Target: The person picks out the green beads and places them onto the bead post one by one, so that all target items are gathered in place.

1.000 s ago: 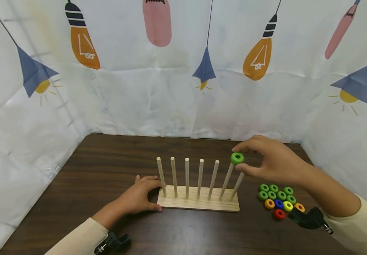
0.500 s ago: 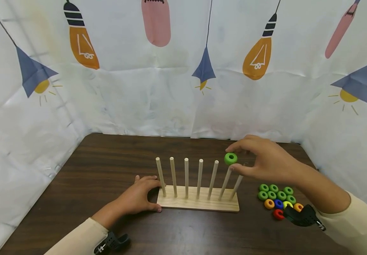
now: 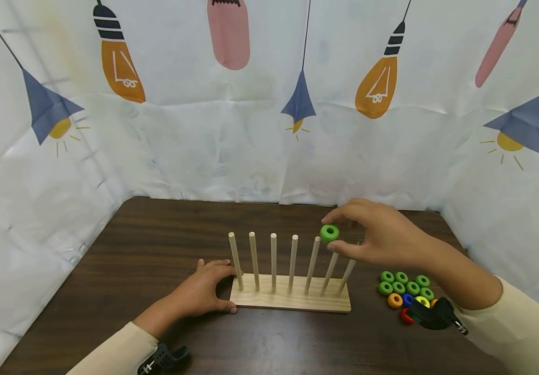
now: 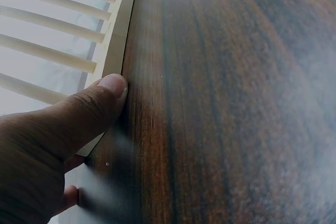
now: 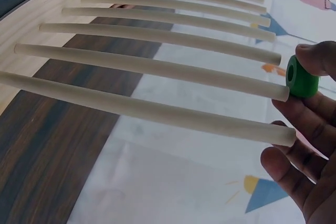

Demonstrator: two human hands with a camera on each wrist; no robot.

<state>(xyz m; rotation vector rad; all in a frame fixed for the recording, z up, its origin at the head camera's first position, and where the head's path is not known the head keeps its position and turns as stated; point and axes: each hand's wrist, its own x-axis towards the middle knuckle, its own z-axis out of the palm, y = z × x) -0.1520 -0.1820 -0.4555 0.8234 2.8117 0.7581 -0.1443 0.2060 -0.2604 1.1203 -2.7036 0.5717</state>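
A pale wooden peg rack (image 3: 292, 301), its base lined with several upright dowels, stands on the table. My left hand (image 3: 205, 288) grips the base's left end; in the left wrist view the thumb (image 4: 107, 90) presses its front edge. Between thumb and fingers, my right hand (image 3: 381, 232) pinches a green ring (image 3: 329, 233). The ring is level with the peg tops, between the second and third pegs from the right. In the right wrist view the green ring (image 5: 302, 78) is beside a peg tip, its hole facing the pegs. No peg carries a ring.
Right of the rack lie several green rings (image 3: 398, 288), with orange, blue, yellow and red ones in front. My right wrist strap (image 3: 433, 314) partly covers them. A printed white curtain (image 3: 180, 140) hangs behind and beside the brown table (image 3: 110, 291).
My right hand has carried the green ring leftward, from above the second peg from the right toward the third. My left hand and the rack stay in place.
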